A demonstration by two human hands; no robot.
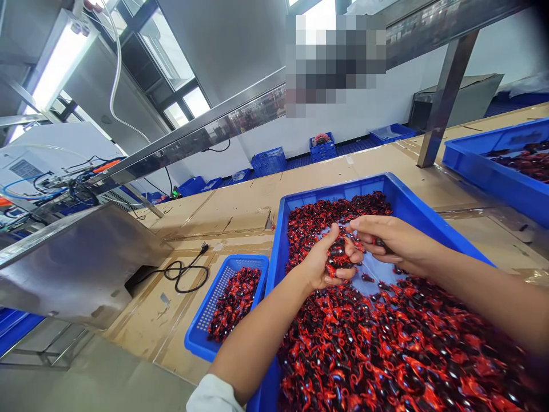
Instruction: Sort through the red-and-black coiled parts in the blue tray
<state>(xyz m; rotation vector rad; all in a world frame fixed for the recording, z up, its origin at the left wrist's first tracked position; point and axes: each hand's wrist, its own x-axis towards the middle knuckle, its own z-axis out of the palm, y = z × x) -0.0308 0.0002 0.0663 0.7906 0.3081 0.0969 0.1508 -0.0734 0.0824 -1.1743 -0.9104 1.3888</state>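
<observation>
A large blue tray (433,220) spreads in front of me, filled with small shiny red-and-black parts (369,349); some show red loops, but their exact kind I cannot make out. Over the tray, my left hand (328,260) is cupped around a handful of these parts, fingers curled. My right hand (388,240) is just to the right, fingers bent with thumb and forefinger close together, and a dark part shows at its fingers. Between and below the hands a pale patch of tray bottom (373,272) shows.
A smaller blue basket (195,337) with similar parts stands left of the tray on the cardboard-covered table (171,309). A black power cord (184,277) lies near a metal box (86,263). Another blue tray (493,174) sits at right, near a metal post (446,103).
</observation>
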